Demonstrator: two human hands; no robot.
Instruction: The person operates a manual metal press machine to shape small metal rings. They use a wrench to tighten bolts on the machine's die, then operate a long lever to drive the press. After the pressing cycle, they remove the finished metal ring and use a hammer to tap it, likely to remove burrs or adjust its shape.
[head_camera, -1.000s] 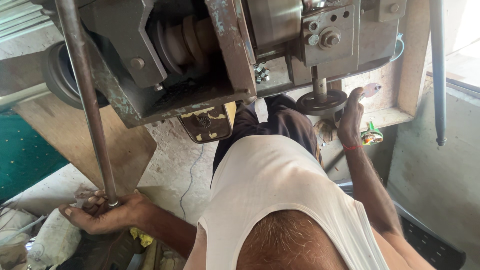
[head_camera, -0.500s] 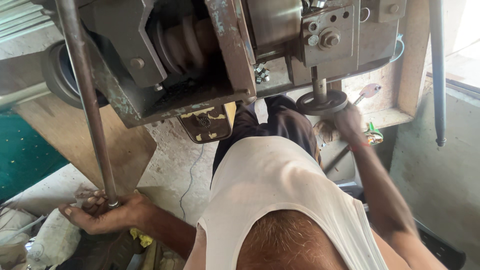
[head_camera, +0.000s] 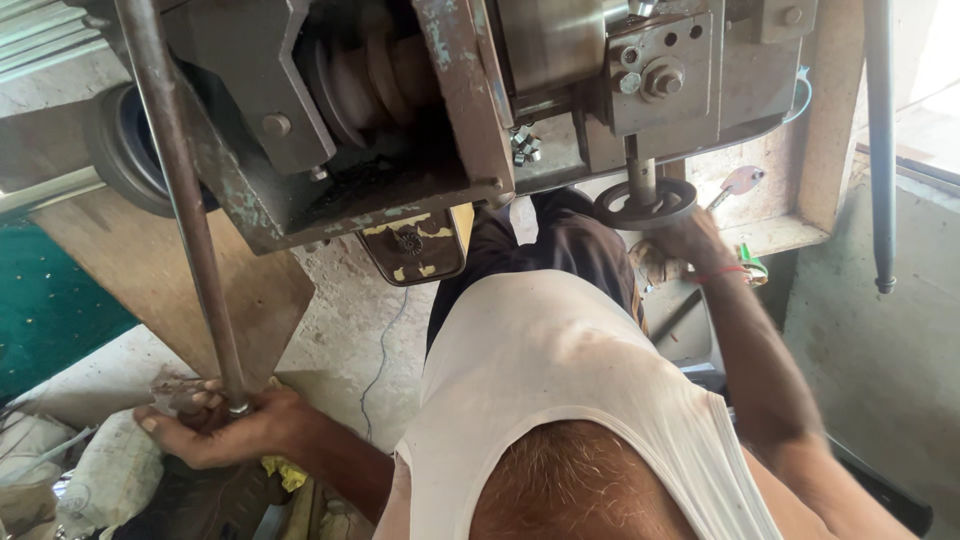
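My left hand (head_camera: 215, 428) grips the lower end of a long steel bar (head_camera: 180, 200) that slants up to the grey machine (head_camera: 420, 110) overhead. My right hand (head_camera: 690, 240), with a red thread at the wrist, reaches up and rests against a small round handwheel (head_camera: 645, 205) hanging on a shaft under the machine; how firmly the fingers close on it is blurred. My white vest and dark trousers fill the middle of the view.
A dark metal box with yellow patches (head_camera: 410, 250) hangs under the machine. A second steel bar (head_camera: 880, 150) hangs at the right. A wooden board (head_camera: 200, 290), green cloth (head_camera: 50, 320) and white sacks (head_camera: 110, 470) lie at left on the concrete floor.
My right hand has moved left and slightly up from beside the handwheel to its rim. My left hand has stayed on the bar's end.
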